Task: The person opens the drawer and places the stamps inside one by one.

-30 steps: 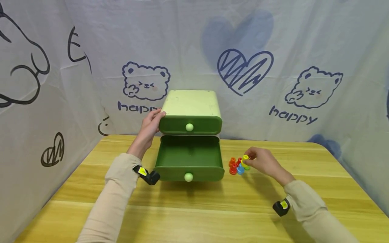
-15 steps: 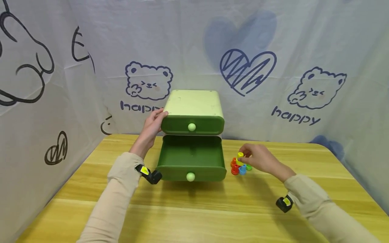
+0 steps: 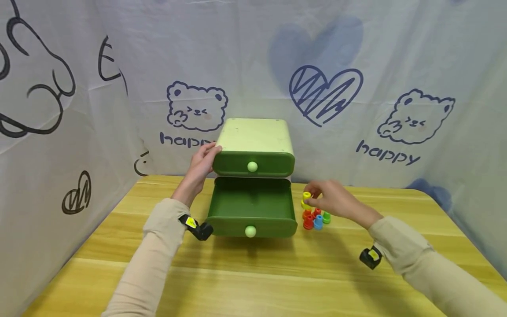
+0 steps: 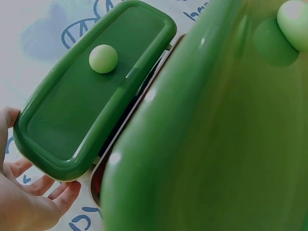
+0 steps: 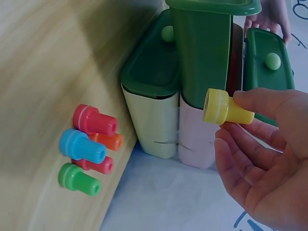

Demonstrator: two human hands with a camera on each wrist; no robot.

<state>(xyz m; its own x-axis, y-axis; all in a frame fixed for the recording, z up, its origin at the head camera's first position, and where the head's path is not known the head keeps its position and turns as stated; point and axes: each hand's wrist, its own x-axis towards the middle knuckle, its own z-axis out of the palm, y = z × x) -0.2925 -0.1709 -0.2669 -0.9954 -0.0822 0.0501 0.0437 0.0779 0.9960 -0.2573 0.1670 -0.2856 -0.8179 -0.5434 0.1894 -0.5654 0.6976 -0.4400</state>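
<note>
My left hand point(image 3: 202, 165) rests against the upper left side of the drawer cabinet point(image 3: 255, 134), thumb at the front edge, fingers curved along the side in the left wrist view. Under the closed top drawer point(image 3: 273, 164), the middle drawer point(image 3: 251, 202) is pulled out, and its inside shows bare green. My right hand point(image 3: 336, 198) pinches a yellow stamp-like piece point(image 5: 228, 108) between thumb and fingers, above the table to the right of that drawer. Below the hand stand red, orange, blue point(image 3: 318, 222) and green point(image 3: 326, 217) pieces in a cluster.
In the right wrist view a further closed drawer point(image 5: 151, 62) shows below the pulled-out one. The wooden table point(image 3: 253, 281) reaches to a white cloth point(image 3: 253, 57) with drawings behind the cabinet and at both sides.
My right hand has lifted the yellow piece up from the cluster and moved it left and back, closer to the cabinet. The left hand stays on the cabinet; the head view has shifted slightly.
</note>
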